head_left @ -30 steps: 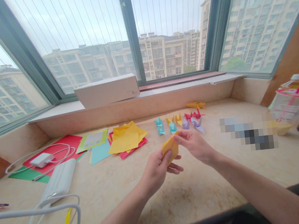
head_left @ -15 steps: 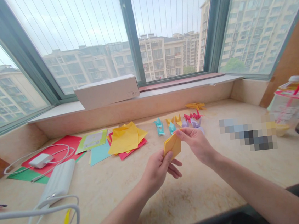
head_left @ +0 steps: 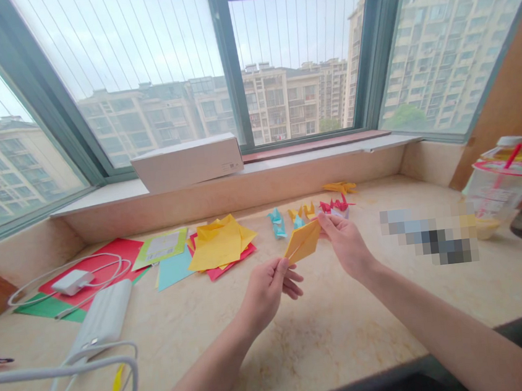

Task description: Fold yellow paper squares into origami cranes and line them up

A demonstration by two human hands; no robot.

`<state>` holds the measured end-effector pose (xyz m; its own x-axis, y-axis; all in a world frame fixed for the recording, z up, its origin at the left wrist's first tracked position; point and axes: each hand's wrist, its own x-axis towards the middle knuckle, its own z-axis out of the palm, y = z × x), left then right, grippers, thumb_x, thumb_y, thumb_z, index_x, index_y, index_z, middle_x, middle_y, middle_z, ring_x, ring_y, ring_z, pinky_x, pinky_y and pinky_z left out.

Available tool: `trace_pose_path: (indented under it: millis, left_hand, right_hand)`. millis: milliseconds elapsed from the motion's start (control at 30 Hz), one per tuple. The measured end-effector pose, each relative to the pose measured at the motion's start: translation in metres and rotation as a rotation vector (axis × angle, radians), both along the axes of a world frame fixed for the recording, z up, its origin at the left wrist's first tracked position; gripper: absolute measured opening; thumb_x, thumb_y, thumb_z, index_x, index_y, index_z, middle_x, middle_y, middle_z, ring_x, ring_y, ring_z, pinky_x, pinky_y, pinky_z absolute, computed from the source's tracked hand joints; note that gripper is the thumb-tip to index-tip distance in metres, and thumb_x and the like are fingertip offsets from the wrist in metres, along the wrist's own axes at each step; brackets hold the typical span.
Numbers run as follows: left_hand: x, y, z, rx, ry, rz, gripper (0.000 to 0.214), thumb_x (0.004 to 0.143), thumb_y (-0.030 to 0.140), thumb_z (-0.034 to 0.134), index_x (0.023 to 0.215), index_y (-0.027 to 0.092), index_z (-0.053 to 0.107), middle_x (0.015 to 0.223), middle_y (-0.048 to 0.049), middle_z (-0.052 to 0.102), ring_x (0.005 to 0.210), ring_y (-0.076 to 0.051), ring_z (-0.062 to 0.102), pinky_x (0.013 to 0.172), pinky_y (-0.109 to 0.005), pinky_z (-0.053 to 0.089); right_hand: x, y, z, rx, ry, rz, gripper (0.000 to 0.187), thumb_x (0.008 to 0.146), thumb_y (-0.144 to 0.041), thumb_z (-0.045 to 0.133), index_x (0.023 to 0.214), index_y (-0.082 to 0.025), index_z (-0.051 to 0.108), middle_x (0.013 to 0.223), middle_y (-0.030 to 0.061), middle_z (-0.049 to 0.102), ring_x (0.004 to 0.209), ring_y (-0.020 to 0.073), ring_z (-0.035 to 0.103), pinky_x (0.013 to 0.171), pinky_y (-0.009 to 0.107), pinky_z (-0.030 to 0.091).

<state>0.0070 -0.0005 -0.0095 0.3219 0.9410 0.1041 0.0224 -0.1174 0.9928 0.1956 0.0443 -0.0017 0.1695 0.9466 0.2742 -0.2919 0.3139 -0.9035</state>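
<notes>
A folded piece of yellow origami paper (head_left: 303, 242), kite-like in outline with a crease along its middle, is held above the counter. My left hand (head_left: 268, 285) pinches its lower left tip between thumb and finger, the other fingers loosely curled below. At the upper right tip, my right hand (head_left: 344, 236) grips the paper with thumb and fingertips. Behind the paper stand small folded figures: light blue ones (head_left: 277, 223), yellow ones (head_left: 308, 210) and red ones (head_left: 336, 204). The folded paper and my right hand partly hide some of them.
Yellow sheets (head_left: 220, 246) lie over red ones to the left, beside a light blue sheet (head_left: 175, 270). Further left are a white charger (head_left: 71, 281), a power bank (head_left: 103, 318) and cables. A plastic cup (head_left: 498, 195) stands right; a white box (head_left: 187, 164) rests on the sill.
The folded paper has turned from steep to slanting, its length now running between my hands. My left hand has shifted slightly left and my right hand slightly right.
</notes>
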Motion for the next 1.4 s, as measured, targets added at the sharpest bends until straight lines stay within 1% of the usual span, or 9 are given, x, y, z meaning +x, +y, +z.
trace_pose_path:
  millis: [200, 300, 367, 467, 633, 800, 1133, 1300, 1400]
  left_hand:
    - [-0.004, 0.011, -0.007, 0.049, 0.069, 0.039, 0.044, 0.088, 0.054, 0.053, 0.079, 0.012, 0.062, 0.066, -0.0067, 0.070, 0.048, -0.015, 0.066, 0.045, -0.023, 0.052]
    - [-0.011, 0.017, -0.007, 0.118, 0.089, 0.106, 0.039, 0.087, 0.048, 0.058, 0.074, 0.012, 0.063, 0.065, -0.0060, 0.069, 0.045, -0.012, 0.062, 0.043, -0.021, 0.049]
    - [-0.016, 0.023, -0.006, 0.151, 0.033, 0.174, 0.037, 0.087, 0.047, 0.058, 0.076, 0.012, 0.063, 0.068, -0.0057, 0.069, 0.044, -0.010, 0.060, 0.040, -0.020, 0.046]
    - [-0.024, 0.030, -0.004, 0.168, -0.046, 0.256, 0.040, 0.087, 0.050, 0.057, 0.075, 0.012, 0.062, 0.070, -0.0059, 0.069, 0.043, -0.009, 0.058, 0.038, -0.019, 0.043]
    - [-0.032, 0.038, -0.004, 0.201, -0.056, 0.282, 0.046, 0.085, 0.056, 0.057, 0.072, 0.012, 0.062, 0.068, -0.0065, 0.069, 0.041, -0.010, 0.057, 0.037, -0.020, 0.043]
    - [-0.038, 0.043, -0.005, 0.231, -0.046, 0.301, 0.045, 0.085, 0.055, 0.057, 0.071, 0.013, 0.062, 0.065, -0.0053, 0.068, 0.043, -0.011, 0.058, 0.039, -0.020, 0.043]
    - [-0.041, 0.047, -0.002, 0.183, -0.061, 0.385, 0.037, 0.084, 0.048, 0.059, 0.078, 0.012, 0.062, 0.070, -0.0050, 0.069, 0.042, -0.009, 0.057, 0.037, -0.019, 0.042]
    - [-0.041, 0.047, -0.001, 0.122, -0.082, 0.379, 0.038, 0.082, 0.051, 0.060, 0.082, 0.013, 0.061, 0.073, -0.0037, 0.068, 0.041, -0.011, 0.060, 0.035, -0.019, 0.042]
    - [-0.041, 0.046, 0.001, 0.118, -0.079, 0.389, 0.040, 0.081, 0.053, 0.062, 0.076, 0.014, 0.059, 0.065, 0.0004, 0.063, 0.036, -0.009, 0.057, 0.032, -0.019, 0.039]
  right_hand:
    - [0.002, 0.010, -0.009, 0.026, -0.073, -0.087, 0.044, 0.075, -0.059, 0.070, 0.080, -0.016, 0.077, 0.077, 0.0067, 0.076, 0.075, 0.0221, 0.072, 0.077, 0.036, 0.057]
    - [0.005, 0.013, -0.010, 0.018, -0.125, -0.008, 0.045, 0.076, -0.060, 0.069, 0.082, -0.016, 0.077, 0.077, 0.0066, 0.076, 0.071, 0.0209, 0.071, 0.073, 0.035, 0.058]
    - [0.006, 0.015, -0.011, 0.011, -0.198, 0.068, 0.046, 0.077, -0.060, 0.067, 0.081, -0.015, 0.076, 0.075, 0.0070, 0.075, 0.065, 0.0190, 0.070, 0.068, 0.033, 0.057]
    - [0.007, 0.016, -0.013, -0.004, -0.280, 0.076, 0.046, 0.078, -0.059, 0.067, 0.078, -0.014, 0.074, 0.071, 0.0072, 0.074, 0.055, 0.0150, 0.065, 0.059, 0.029, 0.052]
    - [0.004, 0.014, -0.015, 0.002, -0.349, 0.096, 0.048, 0.083, -0.059, 0.060, 0.074, -0.013, 0.070, 0.073, 0.0092, 0.074, 0.052, 0.0134, 0.063, 0.052, 0.026, 0.045]
    - [0.001, 0.011, -0.014, 0.033, -0.432, 0.119, 0.048, 0.083, -0.059, 0.060, 0.070, -0.013, 0.069, 0.066, 0.0076, 0.072, 0.052, 0.0132, 0.060, 0.053, 0.026, 0.044]
    - [-0.005, 0.004, -0.011, 0.066, -0.525, 0.126, 0.050, 0.086, -0.060, 0.055, 0.074, -0.014, 0.069, 0.070, 0.0080, 0.072, 0.056, 0.0149, 0.062, 0.056, 0.027, 0.047]
    - [-0.004, 0.003, -0.011, 0.078, -0.483, 0.176, 0.047, 0.088, -0.057, 0.055, 0.080, -0.014, 0.071, 0.073, 0.0079, 0.073, 0.059, 0.0155, 0.065, 0.060, 0.029, 0.050]
    - [-0.003, 0.002, -0.010, 0.088, -0.451, 0.183, 0.046, 0.087, -0.058, 0.057, 0.082, -0.015, 0.071, 0.074, 0.0078, 0.074, 0.060, 0.0158, 0.066, 0.061, 0.029, 0.051]
